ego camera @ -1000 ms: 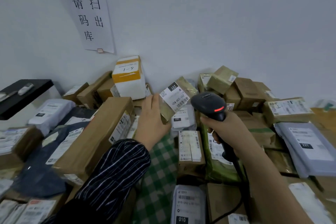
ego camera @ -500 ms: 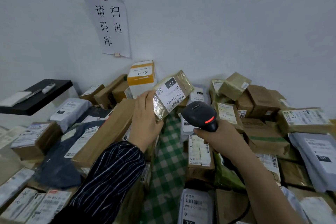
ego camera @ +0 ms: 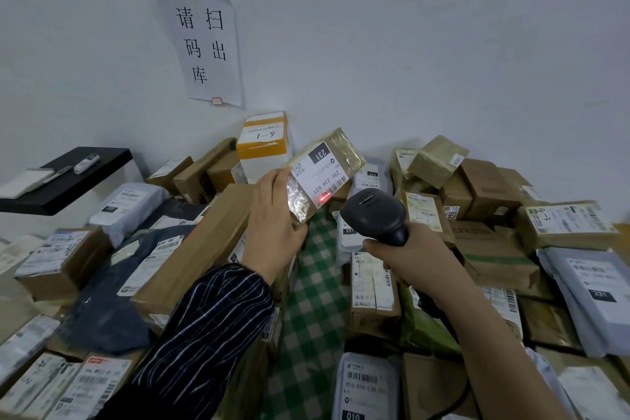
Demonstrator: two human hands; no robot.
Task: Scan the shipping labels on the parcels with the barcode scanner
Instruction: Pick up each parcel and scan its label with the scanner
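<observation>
The left hand [ego camera: 272,222], coming out of a dark sleeve with thin white stripes [ego camera: 208,331], was clamped on a small brown cardboard parcel wrapped in shiny clear tape [ego camera: 320,177]. It held the parcel tilted in the air above the pile, with the fingers closed around its lower left end. The white shipping label [ego camera: 318,174] on the parcel faced the camera and showed "231" and "231-239-K01". A small red light spot [ego camera: 324,197] lay on the label's lower edge, next to the barcode.

The right hand [ego camera: 412,252] was closed around the grip of a black handheld barcode scanner [ego camera: 375,215]. The scanner's head was just beside the parcel, below and to the right of it, and pointed at the label. A black cable [ego camera: 453,395] hung below the right arm.

Under both arms, a green and white checked cloth [ego camera: 306,317] showed between many other parcels. A long brown cardboard box [ego camera: 201,249] lay under the left wrist. A white box with orange tape marked "6-1" [ego camera: 262,143] stood against the white wall [ego camera: 375,61], near a paper sign with black Chinese characters [ego camera: 204,44]. A black shelf [ego camera: 68,177] was at the left.
</observation>
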